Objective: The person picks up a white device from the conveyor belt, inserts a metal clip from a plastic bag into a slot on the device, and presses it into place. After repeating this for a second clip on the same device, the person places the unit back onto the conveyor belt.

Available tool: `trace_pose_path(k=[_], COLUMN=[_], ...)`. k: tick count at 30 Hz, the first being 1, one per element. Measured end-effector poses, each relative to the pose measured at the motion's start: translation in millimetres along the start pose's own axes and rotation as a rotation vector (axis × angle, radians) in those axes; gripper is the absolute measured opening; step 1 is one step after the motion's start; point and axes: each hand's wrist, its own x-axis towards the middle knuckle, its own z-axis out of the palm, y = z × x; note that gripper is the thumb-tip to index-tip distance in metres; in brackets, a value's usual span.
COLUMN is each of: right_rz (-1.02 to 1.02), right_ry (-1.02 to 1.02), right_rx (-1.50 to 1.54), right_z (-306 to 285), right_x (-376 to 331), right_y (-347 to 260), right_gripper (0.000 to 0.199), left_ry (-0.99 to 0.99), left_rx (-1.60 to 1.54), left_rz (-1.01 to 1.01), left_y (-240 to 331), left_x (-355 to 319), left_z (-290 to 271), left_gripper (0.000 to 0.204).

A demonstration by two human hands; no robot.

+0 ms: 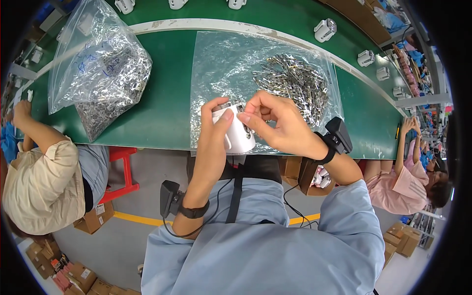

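While the green table is stretching across the upper view, a flat clear plastic sheet is lying on it just beyond the hands, carrying a loose heap of small metal clips. Well to the left, a bulging clear bag of similar metal pieces is slumping on the table, and several small white housings are sitting along the far curved edge. Nothing is lying between the hands and the clip heap. A person in a beige shirt is sitting at the left, and another in pink at the right. The left hand is wrapping its fingers closed around a white plastic cup-shaped part, held above the table's near edge over the sheet. The part's long axis is leaning slightly, its open end pointing up and away toward the heap. The right hand is pinching its thumb and forefinger narrowly together at the part's top rim; whether a clip is between them cannot be told.
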Motion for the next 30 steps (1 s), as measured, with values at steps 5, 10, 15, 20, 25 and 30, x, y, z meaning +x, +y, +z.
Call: trace_pose_path(k=[5, 10, 15, 20, 25, 30], right_rz=[-0.155, -0.149, -0.177, -0.047, 0.168, 0.039], right_ry=[0.096, 0.09, -0.043, 0.369, 0.414, 0.368], right_rx=[-0.194, -0.265, -0.442, -0.048, 0.48, 0.619], right_z=[9, 5, 8, 40, 78, 94], right_x=[-4, -2, -7, -31, -47, -54], right_y=[14, 20, 29, 20, 5, 12], right_gripper=[0.017, 0.023, 0.031, 0.032, 0.044, 0.046], left_ry=[0.041, 0.059, -0.024, -0.033, 0.029, 0.12], left_rx=[0.134, 0.047, -0.152, -0.381, -0.437, -0.25], left_rz=[-0.008, -0.023, -0.085, 0.019, 0.161, 0.318], left_y=[9, 5, -2, 3, -8, -22], left_x=[-5, -3, 2, -4, -12, -36], left_z=[7, 10, 4, 15, 23, 16], left_gripper=[0.041, 0.041, 0.037, 0.04, 0.041, 0.045])
